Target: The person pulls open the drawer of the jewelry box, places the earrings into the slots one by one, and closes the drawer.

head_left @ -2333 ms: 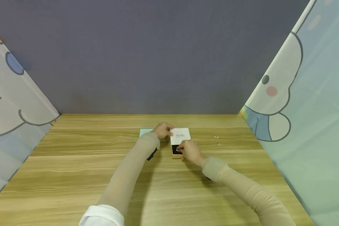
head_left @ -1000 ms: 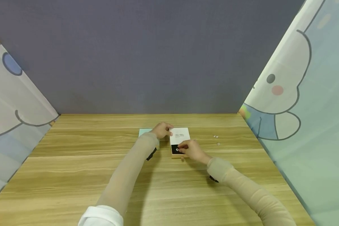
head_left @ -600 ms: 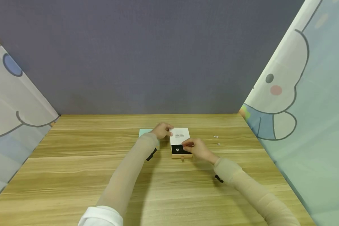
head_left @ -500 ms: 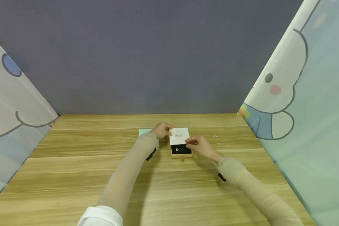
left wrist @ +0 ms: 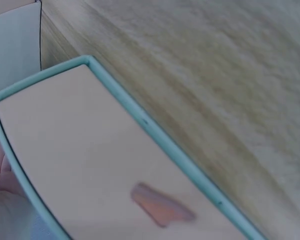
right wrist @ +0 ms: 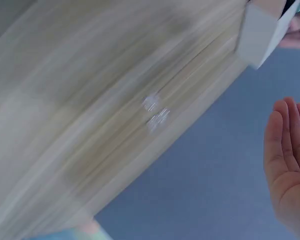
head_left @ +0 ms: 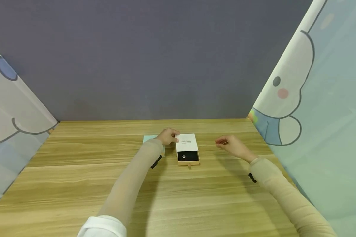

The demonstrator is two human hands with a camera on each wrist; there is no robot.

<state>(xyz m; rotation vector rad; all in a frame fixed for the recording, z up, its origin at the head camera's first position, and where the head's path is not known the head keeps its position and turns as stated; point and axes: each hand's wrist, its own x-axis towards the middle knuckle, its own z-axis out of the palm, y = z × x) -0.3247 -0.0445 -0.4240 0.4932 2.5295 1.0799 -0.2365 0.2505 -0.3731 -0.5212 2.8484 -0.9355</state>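
Toward the far side of the wooden table, a small box with a white cover stands with its black-lined drawer pulled partly out toward the person; a tiny shiny trinket lies on the lining, left of the middle. The left hand touches the cover's left side near its far corner, though whether its fingers pinch the box or merely rest against it I cannot tell. Under that wrist, a teal box lies partly hidden; the left wrist view shows its pale end with a ribbon tab. Well apart to the right, the right hand hovers above the table, its fingers relaxed and holding nothing. Near it, the right wrist view catches two small glittering pieces, blurred, on the table.
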